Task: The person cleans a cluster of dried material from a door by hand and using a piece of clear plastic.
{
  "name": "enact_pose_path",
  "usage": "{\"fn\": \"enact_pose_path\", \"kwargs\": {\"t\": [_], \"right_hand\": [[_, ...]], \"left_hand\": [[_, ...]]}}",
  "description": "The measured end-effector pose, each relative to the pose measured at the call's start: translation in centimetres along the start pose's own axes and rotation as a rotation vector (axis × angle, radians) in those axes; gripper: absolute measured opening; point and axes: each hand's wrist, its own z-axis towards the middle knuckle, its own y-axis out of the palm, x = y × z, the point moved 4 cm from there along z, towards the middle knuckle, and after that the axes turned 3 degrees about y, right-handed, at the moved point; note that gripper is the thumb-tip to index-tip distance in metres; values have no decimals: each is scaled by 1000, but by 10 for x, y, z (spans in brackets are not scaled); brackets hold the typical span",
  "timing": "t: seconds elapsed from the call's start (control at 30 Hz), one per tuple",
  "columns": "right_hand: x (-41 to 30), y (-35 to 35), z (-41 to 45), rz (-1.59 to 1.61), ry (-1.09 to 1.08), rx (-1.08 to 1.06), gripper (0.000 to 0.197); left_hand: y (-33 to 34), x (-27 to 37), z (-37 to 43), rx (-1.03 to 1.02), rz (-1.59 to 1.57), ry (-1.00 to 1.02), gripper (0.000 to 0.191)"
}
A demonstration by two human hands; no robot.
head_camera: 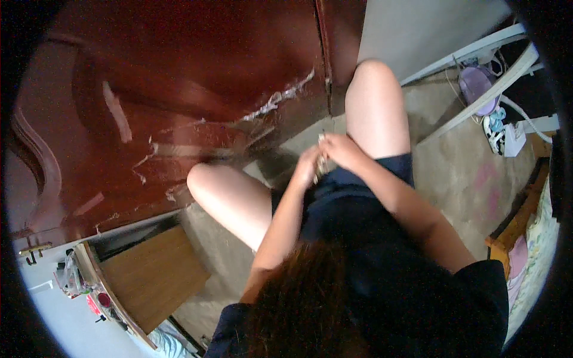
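Both my hands meet low between my bare knees, in front of my dark shorts. My left hand and my right hand hold a small, narrow, pale beige item between them; blur hides what it is. It runs down from my fingers toward my lap. My fingertips are curled around its upper part and partly cover it. A dark red wooden door with peeled, scratched paint stands just beyond my knees.
A wooden cabinet with small items on top is at lower left. At right, a pale curved frame, a purple basin and a white box are near the concrete floor. A wooden bed edge is at far right.
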Motion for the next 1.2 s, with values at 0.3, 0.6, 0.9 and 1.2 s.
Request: {"fn": "enact_pose_path", "kwargs": {"t": [0.3,0.6,0.9,1.2], "right_hand": [[-64,-18,8,766,-16,-369,13],[-77,-30,53,516,105,42,27],[-71,-25,99,359,-27,388,29],[-73,-27,95,115,-58,436,38]], "left_hand": [[-16,62,2,-145,-881,179,24],[-50,52,-12,-12,-795,322,2],[-59,50,-15,15,-695,277,14],[-51,50,-3,-11,-679,199,8]]}}
